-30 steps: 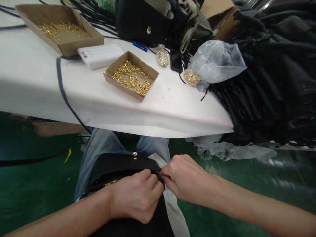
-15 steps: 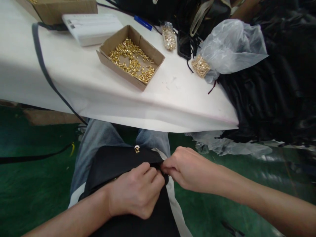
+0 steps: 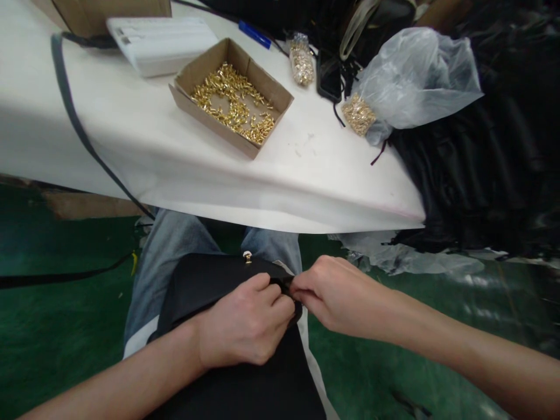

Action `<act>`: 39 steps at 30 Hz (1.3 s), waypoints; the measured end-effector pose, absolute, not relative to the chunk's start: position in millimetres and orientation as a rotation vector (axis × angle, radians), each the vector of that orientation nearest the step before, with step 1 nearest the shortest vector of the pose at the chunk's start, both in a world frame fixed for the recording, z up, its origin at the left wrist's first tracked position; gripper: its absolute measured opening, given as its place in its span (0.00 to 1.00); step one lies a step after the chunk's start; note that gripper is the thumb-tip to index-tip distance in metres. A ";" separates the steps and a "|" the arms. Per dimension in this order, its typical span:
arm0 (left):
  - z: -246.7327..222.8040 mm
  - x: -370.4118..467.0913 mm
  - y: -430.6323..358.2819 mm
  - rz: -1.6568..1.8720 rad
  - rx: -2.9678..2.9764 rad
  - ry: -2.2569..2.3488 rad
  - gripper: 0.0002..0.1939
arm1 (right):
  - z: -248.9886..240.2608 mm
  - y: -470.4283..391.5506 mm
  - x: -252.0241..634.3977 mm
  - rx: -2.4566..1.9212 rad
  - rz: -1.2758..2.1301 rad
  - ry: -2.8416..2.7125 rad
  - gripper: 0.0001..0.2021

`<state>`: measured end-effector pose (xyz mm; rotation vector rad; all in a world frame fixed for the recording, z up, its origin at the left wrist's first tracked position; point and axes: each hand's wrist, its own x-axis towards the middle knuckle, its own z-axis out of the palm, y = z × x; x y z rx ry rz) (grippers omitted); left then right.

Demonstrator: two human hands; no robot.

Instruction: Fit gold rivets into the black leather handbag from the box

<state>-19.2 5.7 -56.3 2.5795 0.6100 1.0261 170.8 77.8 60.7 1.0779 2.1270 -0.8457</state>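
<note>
A black bag [image 3: 205,283] with a small gold clasp [image 3: 247,257] on its flap lies across my lap, over blue jeans. My left hand [image 3: 249,318] is closed on the bag's upper right side, fingers curled inward. Beside it, my right hand [image 3: 326,291] pinches the edge at the bag's right corner. The two hands almost touch there. Between them, the fingertips and whatever small part they grip are hidden.
On the white-covered table [image 3: 332,186] stands a cardboard tray [image 3: 219,125] of gold metal pieces. Behind are a white box [image 3: 170,49], a blue pen [image 3: 254,35], a phone [image 3: 328,76] and a plastic bag [image 3: 420,81] of gold pieces. Black material [image 3: 481,169] is heaped at right.
Both hands have shifted slightly up and to the right along with the bag's corner. The clasp sits a little higher and further right. Both grips stay closed.
</note>
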 end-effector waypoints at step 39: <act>-61.1 -16.6 10.0 1.103 2.526 0.767 0.18 | 59.0 73.6 170.5 1.177 -0.998 2.125 0.14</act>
